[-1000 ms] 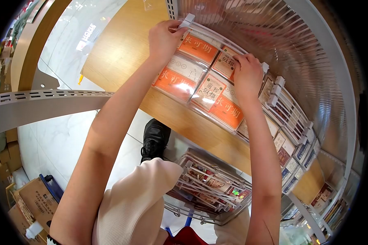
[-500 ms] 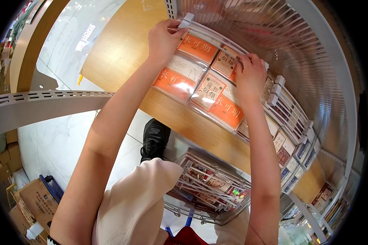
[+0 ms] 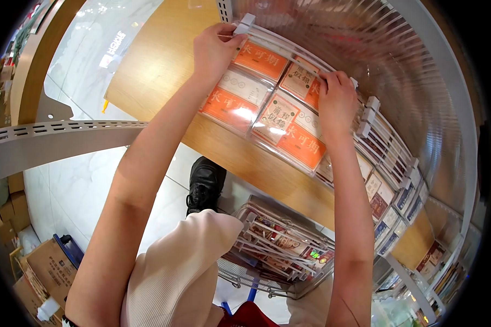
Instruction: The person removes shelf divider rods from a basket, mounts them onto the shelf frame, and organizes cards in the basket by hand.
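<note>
A white rack of thin bars with a blocky end piece (image 3: 245, 24) lies along the back edge of clear-wrapped orange and cream packs (image 3: 235, 101). My left hand (image 3: 215, 52) is closed, thumb and fingers pinching the rack's left end. At the other end, the curled fingers of my right hand (image 3: 337, 103) grip the rack's bars; the fingertips are partly hidden. The packs, printed with large characters, lie flat in two rows below the rack, between my forearms.
The packs rest on a wooden shelf (image 3: 163, 60) with a clear ribbed panel (image 3: 354, 43) behind. A second white rack (image 3: 384, 136) stands on other packs to the right. Below is a wire basket (image 3: 278, 245) of packets; a perforated metal bracket (image 3: 65, 136) crosses at left.
The rack's left end and my left hand have shifted slightly up and left, while my right hand has moved slightly right. Both hands keep their hold on the rack.
</note>
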`<state>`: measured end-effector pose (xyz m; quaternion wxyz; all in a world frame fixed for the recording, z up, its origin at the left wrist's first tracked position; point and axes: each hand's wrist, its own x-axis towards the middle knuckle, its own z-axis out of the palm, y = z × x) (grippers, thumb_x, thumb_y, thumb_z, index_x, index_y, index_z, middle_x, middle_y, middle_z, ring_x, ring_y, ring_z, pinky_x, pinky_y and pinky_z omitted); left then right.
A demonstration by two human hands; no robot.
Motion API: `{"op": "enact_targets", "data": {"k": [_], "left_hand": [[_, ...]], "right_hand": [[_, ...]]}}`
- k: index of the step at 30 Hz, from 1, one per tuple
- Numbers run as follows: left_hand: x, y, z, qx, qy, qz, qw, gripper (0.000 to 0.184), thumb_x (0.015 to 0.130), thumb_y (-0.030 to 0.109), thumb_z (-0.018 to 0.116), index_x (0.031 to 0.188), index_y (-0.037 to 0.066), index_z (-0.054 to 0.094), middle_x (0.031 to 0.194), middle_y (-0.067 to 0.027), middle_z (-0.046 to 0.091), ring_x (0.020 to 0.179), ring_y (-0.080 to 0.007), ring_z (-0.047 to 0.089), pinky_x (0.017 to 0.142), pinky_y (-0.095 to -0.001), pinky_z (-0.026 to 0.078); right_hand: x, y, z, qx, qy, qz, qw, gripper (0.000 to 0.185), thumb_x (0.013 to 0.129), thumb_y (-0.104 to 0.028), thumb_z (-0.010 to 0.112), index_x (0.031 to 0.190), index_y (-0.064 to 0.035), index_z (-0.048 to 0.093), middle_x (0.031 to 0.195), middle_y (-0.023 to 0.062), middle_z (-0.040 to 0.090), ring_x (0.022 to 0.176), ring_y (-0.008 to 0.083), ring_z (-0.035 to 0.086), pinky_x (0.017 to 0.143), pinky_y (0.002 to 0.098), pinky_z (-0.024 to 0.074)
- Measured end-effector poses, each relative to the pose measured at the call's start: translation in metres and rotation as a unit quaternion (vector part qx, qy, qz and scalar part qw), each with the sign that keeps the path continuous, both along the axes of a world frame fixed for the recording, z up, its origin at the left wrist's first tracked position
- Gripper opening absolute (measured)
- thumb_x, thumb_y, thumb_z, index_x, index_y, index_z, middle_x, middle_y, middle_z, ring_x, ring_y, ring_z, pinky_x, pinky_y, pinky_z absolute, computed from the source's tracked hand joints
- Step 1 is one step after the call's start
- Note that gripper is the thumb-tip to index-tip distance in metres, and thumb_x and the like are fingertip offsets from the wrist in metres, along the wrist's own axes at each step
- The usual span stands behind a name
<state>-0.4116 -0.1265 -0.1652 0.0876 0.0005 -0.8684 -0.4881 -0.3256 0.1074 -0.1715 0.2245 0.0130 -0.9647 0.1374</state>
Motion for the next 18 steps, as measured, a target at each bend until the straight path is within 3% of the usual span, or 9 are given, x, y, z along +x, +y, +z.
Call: {"op": "enact_targets", "data": {"k": [7,13,16,18], "left_hand": [[0.008,0.000,0.008,0.023,-0.020,0.025,0.999,0.040,0.078,0.022,0.072,0.108,-0.002,0.061,0.095,-0.0115,0.068,0.083,-0.0145,0.066,0.071,-0.0264,0.052],[0.027,0.008,0.003,0.015,0.103,-0.003,0.995,0.036,0.076,0.019,0.073,0.103,-0.001,0.060,0.084,-0.0078,0.064,0.071,-0.0146,0.061,0.063,-0.0283,0.050],[0.046,0.018,0.007,-0.058,0.145,-0.159,0.975,0.027,0.082,0.018,0.067,0.102,0.000,0.061,0.090,-0.0075,0.063,0.076,-0.0183,0.061,0.066,-0.0312,0.050],[0.054,0.036,0.007,-0.118,0.196,-0.308,0.924,0.023,0.084,0.014,0.063,0.104,0.004,0.061,0.097,-0.0067,0.063,0.085,-0.0221,0.061,0.073,-0.0337,0.049]], "right_hand": [[0.038,0.009,0.024,-0.025,0.044,0.016,0.999,0.025,0.077,-0.009,0.065,0.102,-0.0083,0.062,0.096,0.0086,0.059,0.088,0.0271,0.058,0.075,0.0379,0.0465],[0.129,0.023,0.052,0.003,0.003,0.095,0.995,0.029,0.073,-0.004,0.068,0.101,-0.0081,0.063,0.094,0.0079,0.059,0.081,0.0252,0.057,0.069,0.0353,0.0454],[0.175,0.031,0.061,0.003,-0.057,0.132,0.990,0.030,0.071,-0.003,0.068,0.099,-0.0079,0.063,0.093,0.0076,0.059,0.078,0.0245,0.056,0.067,0.0358,0.0442],[0.207,0.040,0.068,0.005,-0.107,0.145,0.984,0.030,0.069,-0.002,0.068,0.099,-0.0077,0.063,0.093,0.0077,0.059,0.076,0.0244,0.056,0.066,0.0361,0.0434]]}}
